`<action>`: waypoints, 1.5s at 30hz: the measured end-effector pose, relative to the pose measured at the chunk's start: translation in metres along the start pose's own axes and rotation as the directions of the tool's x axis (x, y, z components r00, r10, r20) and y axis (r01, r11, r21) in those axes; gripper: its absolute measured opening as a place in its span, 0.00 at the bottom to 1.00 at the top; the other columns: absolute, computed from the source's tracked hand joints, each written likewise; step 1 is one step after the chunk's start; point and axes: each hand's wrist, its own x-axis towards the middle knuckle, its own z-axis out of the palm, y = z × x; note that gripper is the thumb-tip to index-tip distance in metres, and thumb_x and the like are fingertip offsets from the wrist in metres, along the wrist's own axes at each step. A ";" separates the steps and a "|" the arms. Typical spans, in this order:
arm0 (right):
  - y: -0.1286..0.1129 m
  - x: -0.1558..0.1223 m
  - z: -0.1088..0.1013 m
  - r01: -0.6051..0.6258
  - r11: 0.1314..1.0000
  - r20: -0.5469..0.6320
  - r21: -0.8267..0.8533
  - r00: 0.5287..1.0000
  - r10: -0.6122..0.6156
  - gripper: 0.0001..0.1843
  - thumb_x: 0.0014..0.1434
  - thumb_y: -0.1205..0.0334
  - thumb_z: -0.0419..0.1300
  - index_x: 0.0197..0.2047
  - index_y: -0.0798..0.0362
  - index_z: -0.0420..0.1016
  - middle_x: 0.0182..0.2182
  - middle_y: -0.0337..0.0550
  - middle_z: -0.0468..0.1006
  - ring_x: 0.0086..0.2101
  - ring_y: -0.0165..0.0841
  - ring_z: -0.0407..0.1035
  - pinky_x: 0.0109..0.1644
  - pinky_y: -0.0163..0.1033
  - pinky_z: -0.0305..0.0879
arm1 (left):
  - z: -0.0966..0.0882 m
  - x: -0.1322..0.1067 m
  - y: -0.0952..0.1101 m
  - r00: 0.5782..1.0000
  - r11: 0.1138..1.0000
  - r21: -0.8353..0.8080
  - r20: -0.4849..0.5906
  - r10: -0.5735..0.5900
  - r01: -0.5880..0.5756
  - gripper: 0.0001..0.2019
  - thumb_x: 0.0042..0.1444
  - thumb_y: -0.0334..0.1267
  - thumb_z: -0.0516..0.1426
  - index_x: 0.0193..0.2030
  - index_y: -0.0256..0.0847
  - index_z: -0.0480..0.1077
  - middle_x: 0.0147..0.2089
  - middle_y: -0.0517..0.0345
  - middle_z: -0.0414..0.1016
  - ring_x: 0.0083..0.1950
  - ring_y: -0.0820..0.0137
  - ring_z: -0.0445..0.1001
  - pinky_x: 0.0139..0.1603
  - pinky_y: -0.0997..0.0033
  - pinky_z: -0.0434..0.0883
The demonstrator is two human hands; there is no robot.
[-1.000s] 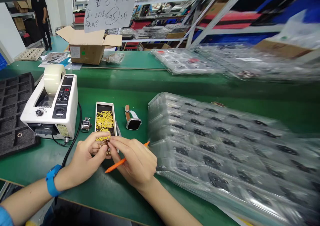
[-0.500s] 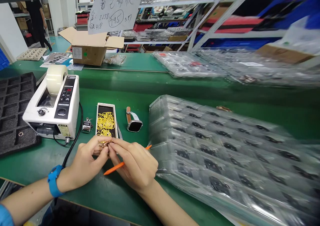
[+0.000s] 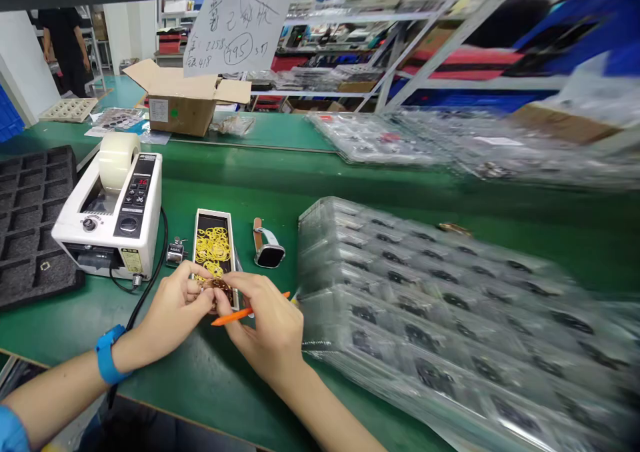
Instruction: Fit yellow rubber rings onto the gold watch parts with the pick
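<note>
My left hand (image 3: 175, 305) is closed, its thumb and fingers pinching a small shiny bronze-coloured metal piece (image 3: 220, 285). Fingers cover much of that piece, so its exact kind does not show. On its other side, the fingertips of my right hand (image 3: 267, 319) grip it too. A thin orange pointed stick (image 3: 233, 317) lies across my right palm, held under the fingers with its tip toward the left. Just beyond my fingertips is an open white box (image 3: 231, 229) with yellow rubber bands (image 3: 213, 244). A smartwatch (image 3: 269, 255) with a light strap lies to the box's right.
A white tape dispenser (image 3: 113, 212) stands at left, beside a black foam tray (image 3: 35, 232) and a small tally counter (image 3: 175, 252). Stacked clear plastic trays (image 3: 340, 345) fill the right. A cardboard box (image 3: 180, 109) sits behind; a person (image 3: 65, 45) stands far left.
My hands have shifted slightly, and more of the bronze-coloured piece shows between them. The orange stick has tilted flatter. The view has moved a little; the far person has changed position.
</note>
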 end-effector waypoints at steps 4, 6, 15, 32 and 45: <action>0.006 0.006 -0.013 -0.228 0.956 0.026 0.186 0.974 0.227 0.03 0.61 0.65 0.55 0.39 0.52 0.67 0.32 0.42 0.73 0.24 0.28 0.62 0.25 0.33 0.61 | -0.004 0.006 0.003 0.995 0.981 -0.168 -0.003 -0.098 0.096 0.11 0.45 0.38 0.60 0.30 0.40 0.60 0.20 0.65 0.73 0.23 0.73 0.75 0.30 0.73 0.72; 0.010 0.009 -0.019 -0.335 0.910 0.119 0.246 0.942 0.315 0.04 0.62 0.65 0.53 0.35 0.52 0.68 0.29 0.39 0.70 0.23 0.27 0.60 0.24 0.32 0.59 | -0.006 0.007 0.006 0.989 0.971 -0.185 0.013 -0.149 0.148 0.12 0.42 0.38 0.61 0.29 0.40 0.60 0.21 0.62 0.76 0.22 0.71 0.75 0.25 0.74 0.71; 0.008 0.007 -0.019 -0.289 0.875 0.478 0.389 0.875 0.076 0.05 0.65 0.68 0.49 0.38 0.51 0.64 0.29 0.37 0.69 0.26 0.27 0.63 0.29 0.32 0.60 | -0.010 0.005 0.018 0.986 0.969 -0.192 0.089 -0.141 0.156 0.06 0.37 0.30 0.60 0.24 0.36 0.67 0.20 0.65 0.71 0.21 0.78 0.69 0.24 0.78 0.68; 0.006 0.002 -0.011 -0.470 0.778 0.583 0.418 0.795 0.168 0.18 0.68 0.60 0.41 0.26 0.50 0.55 0.21 0.34 0.63 0.22 0.27 0.59 0.26 0.32 0.57 | -0.010 0.007 0.012 0.978 0.982 -0.071 0.127 -0.163 0.173 0.05 0.39 0.32 0.58 0.22 0.37 0.65 0.17 0.66 0.66 0.16 0.81 0.62 0.16 0.80 0.55; 0.009 0.003 -0.010 -0.507 0.788 0.583 0.350 0.776 0.241 0.17 0.68 0.57 0.41 0.28 0.50 0.58 0.23 0.37 0.67 0.25 0.30 0.63 0.29 0.34 0.59 | -0.014 0.010 0.009 0.988 0.989 -0.124 0.145 -0.061 0.079 0.18 0.42 0.48 0.66 0.28 0.33 0.71 0.22 0.63 0.67 0.22 0.79 0.63 0.22 0.76 0.57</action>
